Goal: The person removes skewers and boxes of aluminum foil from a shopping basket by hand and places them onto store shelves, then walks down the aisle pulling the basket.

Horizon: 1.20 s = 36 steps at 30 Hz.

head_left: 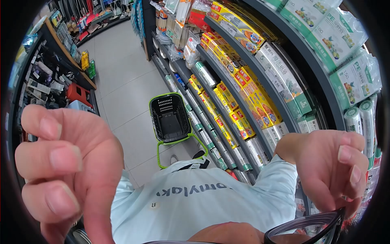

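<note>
Stands in a shop aisle with both arms raised, hands close to the camera. Holds the left hand (87,160) up on the left, fingers bent inward and stacked one above another, nails in plain view; cannot tell from this angle whether pressed to the palm or clear of it. Lifts the right hand (323,164) on the opposite side, fingers likewise half curled, next to the dark-framed glasses (302,227) at the lower right; overlaps the frame's outer corner with the lowest fingertips, though cannot tell whether touching or just beside.

Wears a pale shirt (203,203) with dark lettering across the front. Shows a black basket (170,124) near the feet, well apart from both hands, with a green rim and a green handle (159,154) tipped toward the shirt, against a grey tiled floor (122,91). Has yellow boxes (256,95) in rows along the right, with green-and-white packs (327,38) above and white rolls (367,116) behind the right hand.
</note>
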Available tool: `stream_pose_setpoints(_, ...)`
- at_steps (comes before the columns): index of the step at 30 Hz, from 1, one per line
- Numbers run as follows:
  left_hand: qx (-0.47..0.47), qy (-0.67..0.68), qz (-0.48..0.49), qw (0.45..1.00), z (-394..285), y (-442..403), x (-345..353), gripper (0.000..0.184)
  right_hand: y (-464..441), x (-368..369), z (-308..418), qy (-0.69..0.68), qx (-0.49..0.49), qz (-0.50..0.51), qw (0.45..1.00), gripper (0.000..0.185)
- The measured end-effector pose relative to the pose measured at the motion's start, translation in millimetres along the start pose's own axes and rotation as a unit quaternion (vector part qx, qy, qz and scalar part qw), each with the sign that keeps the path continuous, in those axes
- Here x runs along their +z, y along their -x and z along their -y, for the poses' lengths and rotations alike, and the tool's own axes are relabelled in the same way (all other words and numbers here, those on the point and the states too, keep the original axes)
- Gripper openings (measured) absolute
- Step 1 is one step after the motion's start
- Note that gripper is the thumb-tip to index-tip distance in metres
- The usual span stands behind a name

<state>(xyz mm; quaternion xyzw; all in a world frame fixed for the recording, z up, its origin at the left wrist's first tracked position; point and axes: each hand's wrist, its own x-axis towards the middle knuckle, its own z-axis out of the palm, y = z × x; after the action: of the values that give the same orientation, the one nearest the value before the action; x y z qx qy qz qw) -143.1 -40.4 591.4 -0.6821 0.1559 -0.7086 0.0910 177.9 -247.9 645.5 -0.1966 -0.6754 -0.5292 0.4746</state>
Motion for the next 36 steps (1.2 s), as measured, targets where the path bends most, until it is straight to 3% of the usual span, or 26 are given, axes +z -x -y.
stream_pose_setpoints(5, -0.014, 0.025, -0.007, 1.000, -3, -1, 19, 0.034, -5, -25, 8, -0.067, 0.045, 0.098, 0.992, 0.034)
stream_pose_setpoints(13, -0.055, -0.011, -0.041, 0.998, -16, -3, 33, 0.026, 6, -23, 7, -0.096, 0.061, 0.034, 0.993, 0.031)
stream_pose_setpoints(14, -0.059, 0.029, 0.011, 0.998, -14, -5, 16, 0.024, 7, -24, 6, -0.101, 0.062, 0.024, 0.993, 0.030)
stream_pose_setpoints(17, -0.043, 0.076, -0.038, 0.995, -16, -7, 28, 0.022, 11, -26, 0, -0.114, 0.076, -0.002, 0.991, 0.029)
stream_pose_setpoints(21, -0.088, 0.098, -0.151, 0.980, -19, -14, 33, 0.022, 15, -24, -3, -0.130, 0.079, -0.024, 0.988, 0.029)
stream_pose_setpoints(24, -0.037, 0.045, -0.046, 0.997, -16, -18, 17, 0.023, 16, -24, -4, -0.143, 0.086, -0.037, 0.985, 0.029)
stream_pose_setpoints(28, 0.003, 0.008, -0.030, 0.999, -10, -12, 40, 0.022, 20, -13, 0, -0.201, 0.098, -0.032, 0.974, 0.028)
stream_pose_setpoints(31, -0.108, 0.001, -0.042, 0.993, -11, 14, 63, 0.036, 33, 19, 18, -0.117, 0.095, -0.014, 0.988, 0.034)
stream_pose_setpoints(33, -0.244, 0.004, -0.037, 0.969, -16, 62, 75, 0.051, 69, 25, 28, -0.156, 0.169, -0.039, 0.972, 0.046)
stream_pose_setpoints(34, -0.291, 0.057, -0.082, 0.952, -18, 102, 85, 0.047, 93, 27, 32, -0.165, 0.223, -0.010, 0.961, 0.047)
stream_pose_setpoints(36, -0.503, 0.004, 0.085, 0.860, -47, 198, 80, 0.038, 163, 31, 53, -0.179, 0.385, 0.064, 0.903, 0.032)
